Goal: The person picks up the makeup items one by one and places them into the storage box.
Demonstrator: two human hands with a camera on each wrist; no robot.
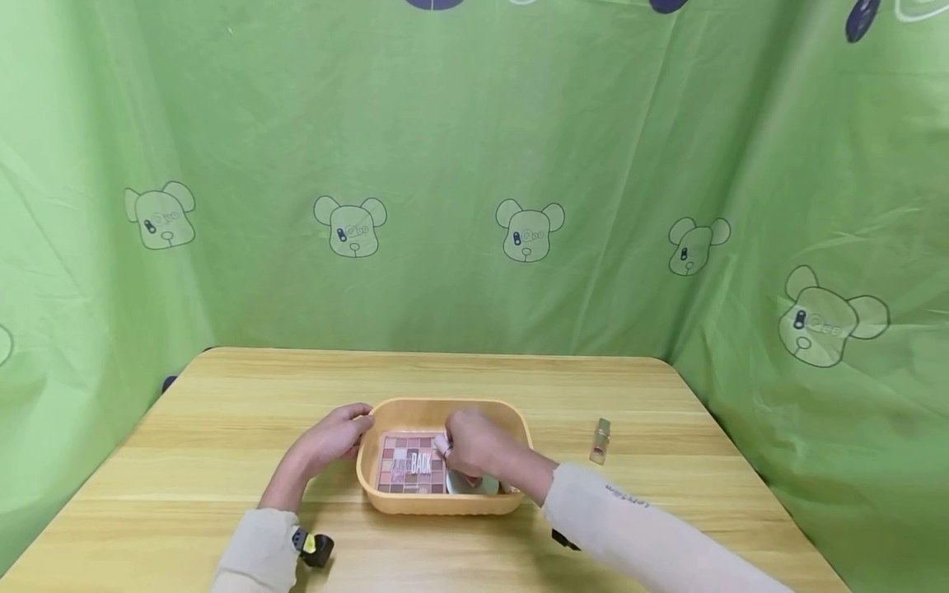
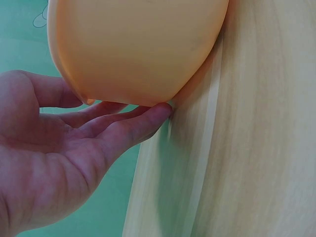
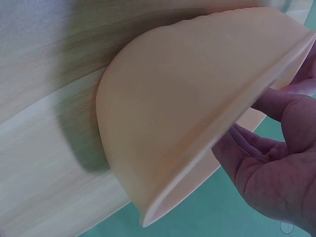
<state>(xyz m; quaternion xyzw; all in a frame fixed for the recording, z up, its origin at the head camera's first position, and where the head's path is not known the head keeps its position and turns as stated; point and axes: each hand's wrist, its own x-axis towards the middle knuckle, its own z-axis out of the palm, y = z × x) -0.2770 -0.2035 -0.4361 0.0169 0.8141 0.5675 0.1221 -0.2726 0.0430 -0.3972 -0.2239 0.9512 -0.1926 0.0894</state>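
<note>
On the table stands a yellow-orange plastic basin (image 1: 445,504). My left hand (image 1: 339,432) grips its left end, thumb at the rim and fingers along the outer wall; the left wrist view shows this hand (image 2: 74,143) close beneath the lip. Inside lies an eyeshadow palette (image 1: 411,465) with a grid of pink and brown squares and the word BACK. My right hand (image 1: 474,441) reaches into the basin, fingers curled round a small pale-pink, tube-like thing (image 1: 441,445). Under that hand lies a pale round disc (image 1: 482,486), partly covered. The basin wall hides the right fingertips in the right wrist view.
A lipstick (image 1: 600,441) with a green part lies on the wooden table (image 1: 667,511), right of the basin. Green curtains (image 1: 445,123) printed with bear heads hang behind the table and at both sides.
</note>
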